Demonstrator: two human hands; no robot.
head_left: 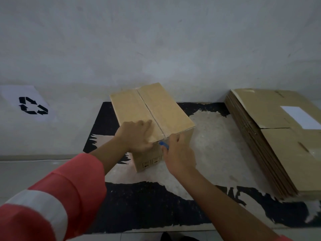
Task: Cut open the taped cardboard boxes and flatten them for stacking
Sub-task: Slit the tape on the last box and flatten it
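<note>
- The cardboard box (156,108) stands closed on its base, one corner turned towards the person; a strip of tape (149,110) runs along the seam between its two top flaps, from the far edge to the near one
- The left hand (137,136) lies on top of the box, left of the seam and at the near edge; the fingers are stretched out flat on the flap, pressing down, not curled round anything
- The right hand (178,157) is against the near face of the box, just right of the seam; its fingers are curled tight round a blue cutter (164,145), whose tip sits at the top near edge where the tape comes over; the blade itself I cannot make out
- Small black handling marks are printed low on the near face of the box, partly hidden by the right hand
- Under the box lies a black mat (139,206), worn pale in a wide patch that spreads right of the box
- Right of the box, well apart, sits a stack of flattened boxes (278,145) with a white label (300,117) on the top sheet
- Left of the box, well apart, a white sheet with a recycling symbol (31,103) lies flat
- A red sleeve (52,197) with a pale band covers the left arm
</note>
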